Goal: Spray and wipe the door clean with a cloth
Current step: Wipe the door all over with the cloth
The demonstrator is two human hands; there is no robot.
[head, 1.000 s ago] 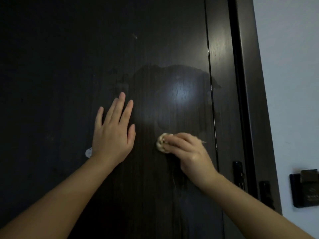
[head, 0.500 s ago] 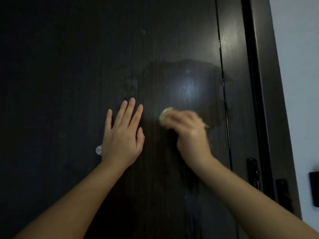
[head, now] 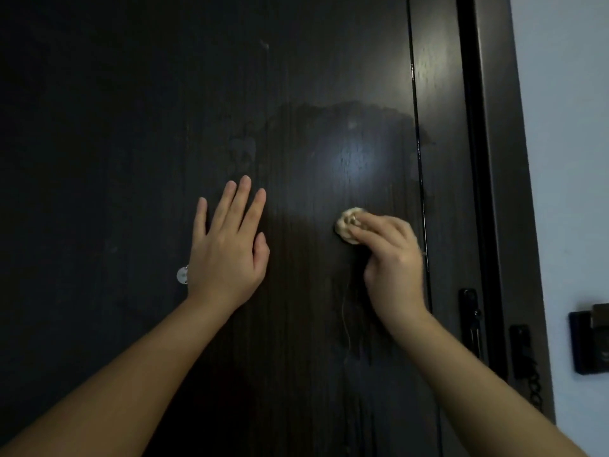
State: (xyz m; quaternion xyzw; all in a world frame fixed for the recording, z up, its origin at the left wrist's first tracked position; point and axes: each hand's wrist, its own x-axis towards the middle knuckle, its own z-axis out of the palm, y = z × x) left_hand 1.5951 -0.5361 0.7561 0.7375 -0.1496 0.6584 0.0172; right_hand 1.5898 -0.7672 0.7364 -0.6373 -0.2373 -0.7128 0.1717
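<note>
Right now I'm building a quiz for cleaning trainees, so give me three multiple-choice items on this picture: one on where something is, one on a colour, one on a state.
1. Where is the cloth relative to the left hand?
A) to its right
B) to its left
C) beneath its palm

2. What colour is the door?
A) white
B) dark brown
C) red

3. How does the left hand lie?
A) in a fist
B) pinching the cloth
C) flat on the door, fingers straight

Answers:
1 A: the right hand holds the balled cloth against the door, to the right of the left hand.
2 B: the panel shows dark brown wood grain.
3 C: its fingers are straight against the door.
</note>
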